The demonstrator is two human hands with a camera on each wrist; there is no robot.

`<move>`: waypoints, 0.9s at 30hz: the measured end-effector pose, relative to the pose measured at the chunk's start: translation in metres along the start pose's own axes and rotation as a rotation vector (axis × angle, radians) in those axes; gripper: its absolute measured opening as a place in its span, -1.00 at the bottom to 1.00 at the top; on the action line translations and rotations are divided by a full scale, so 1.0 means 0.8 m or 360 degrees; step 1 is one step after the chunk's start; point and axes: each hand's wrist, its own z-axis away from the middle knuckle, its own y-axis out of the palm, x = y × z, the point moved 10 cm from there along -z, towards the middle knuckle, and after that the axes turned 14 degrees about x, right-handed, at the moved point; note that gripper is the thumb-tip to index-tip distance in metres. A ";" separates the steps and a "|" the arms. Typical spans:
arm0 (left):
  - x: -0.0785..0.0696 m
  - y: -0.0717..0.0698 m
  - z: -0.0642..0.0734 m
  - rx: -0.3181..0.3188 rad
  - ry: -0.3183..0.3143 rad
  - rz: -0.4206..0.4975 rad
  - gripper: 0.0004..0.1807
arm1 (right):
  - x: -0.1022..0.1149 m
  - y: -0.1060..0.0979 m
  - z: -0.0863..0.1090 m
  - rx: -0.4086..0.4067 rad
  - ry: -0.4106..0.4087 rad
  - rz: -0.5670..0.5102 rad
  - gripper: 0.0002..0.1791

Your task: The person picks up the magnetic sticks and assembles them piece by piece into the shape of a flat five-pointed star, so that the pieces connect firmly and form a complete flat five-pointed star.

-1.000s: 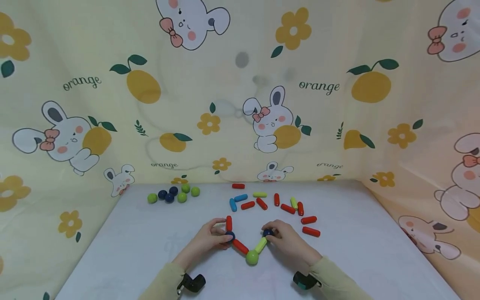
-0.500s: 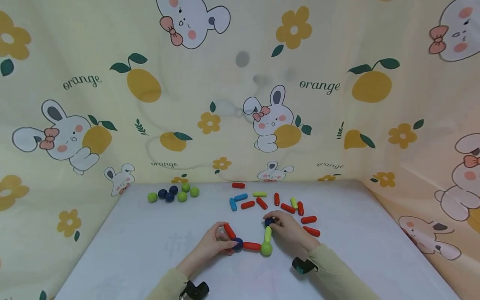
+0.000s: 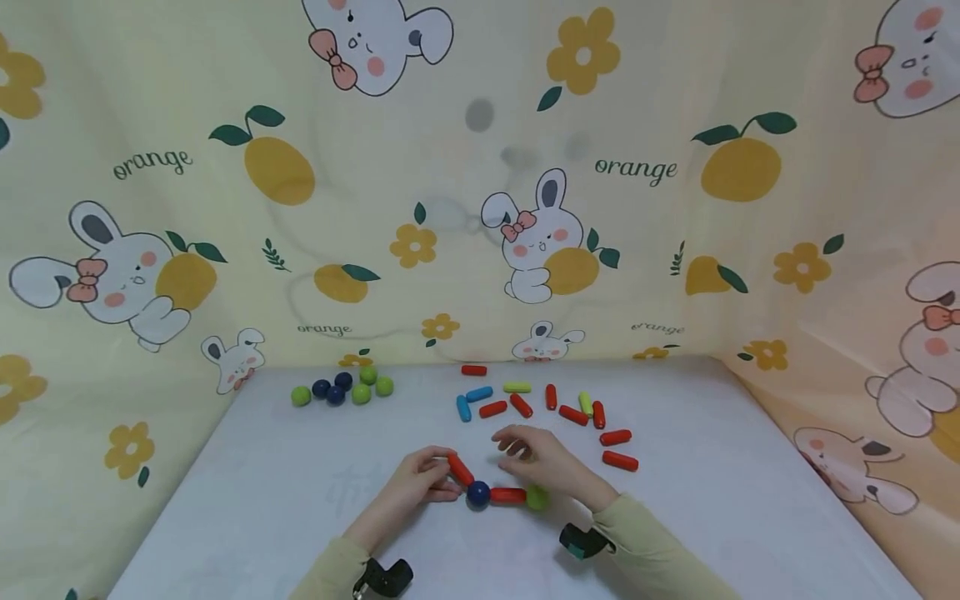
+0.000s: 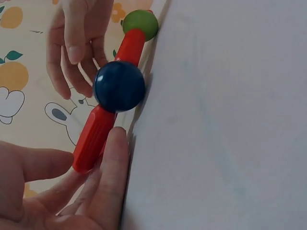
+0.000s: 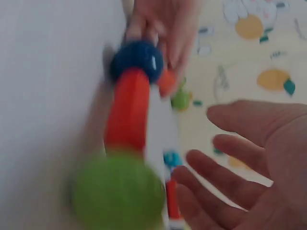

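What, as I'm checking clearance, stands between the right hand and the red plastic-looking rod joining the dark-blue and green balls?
Nothing visible: both wrist views show open space between the right hand and that red plastic-looking rod.

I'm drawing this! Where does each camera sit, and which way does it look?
Head: worn there, looking forward and down; the left hand, right hand and sleeves show.
Left wrist: worn there, facing a blue ball; both hands show.
Right wrist: worn there, facing a green ball; both hands show.
The wrist views share both balls, seen from opposite ends.
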 end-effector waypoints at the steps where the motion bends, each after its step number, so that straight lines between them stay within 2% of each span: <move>1: 0.000 -0.001 0.000 0.0002 0.0003 0.0006 -0.59 | 0.004 0.010 -0.004 0.0059 -0.0011 -0.0026 -0.59; 4: -0.003 -0.003 0.000 0.0014 0.0019 0.0020 -0.60 | 0.012 0.034 -0.013 0.0193 -0.0009 -0.0096 -0.54; 7: -0.007 -0.006 0.001 0.0011 0.0034 0.0017 -0.60 | 0.015 0.049 -0.019 0.0253 0.0031 -0.0138 -0.51; 16: -0.014 -0.014 0.004 0.0037 0.0049 0.0037 -0.57 | 0.013 0.066 -0.030 0.0267 0.0139 -0.0223 -0.51; 19: -0.017 -0.023 0.006 0.0029 0.0058 0.0017 -0.54 | 0.012 0.067 -0.030 0.0262 0.0152 -0.0250 -0.51; 22: -0.028 -0.044 0.010 -0.0073 0.0092 -0.0064 -0.51 | 0.011 0.068 -0.030 0.0256 0.0157 -0.0268 -0.50; 24: -0.039 -0.066 0.013 -0.0196 0.0145 -0.0115 -0.51 | 0.011 0.068 -0.029 0.0253 0.0158 -0.0280 -0.50; 27: -0.060 -0.104 0.023 -0.0420 0.0279 -0.0174 -0.55 | 0.010 0.069 -0.028 0.0246 0.0174 -0.0293 -0.49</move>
